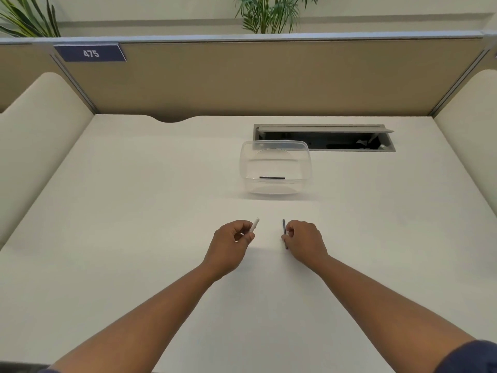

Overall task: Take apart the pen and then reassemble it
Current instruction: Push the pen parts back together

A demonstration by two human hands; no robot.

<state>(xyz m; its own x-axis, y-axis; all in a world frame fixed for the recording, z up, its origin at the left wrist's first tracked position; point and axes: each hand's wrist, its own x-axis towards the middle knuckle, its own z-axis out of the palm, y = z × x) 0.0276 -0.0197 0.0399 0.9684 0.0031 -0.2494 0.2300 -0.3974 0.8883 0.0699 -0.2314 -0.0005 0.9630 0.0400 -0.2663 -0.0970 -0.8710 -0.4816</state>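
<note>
The pen is in two pieces above the white desk. My left hand (233,239) holds a short white pen piece (254,224) between curled fingers, its free end pointing up and away. My right hand (304,239) pinches a thin dark rod-like pen piece (284,231) that stands nearly upright in the view. The two pieces are about a hand's width apart and do not touch. Much of the white piece is hidden inside my fingers.
A clear plastic container (275,154) stands farther back on the desk (134,211), with a dark stick (272,178) inside it. Behind it is an open cable hatch (325,137). Beige partitions wall in the desk at the back and sides.
</note>
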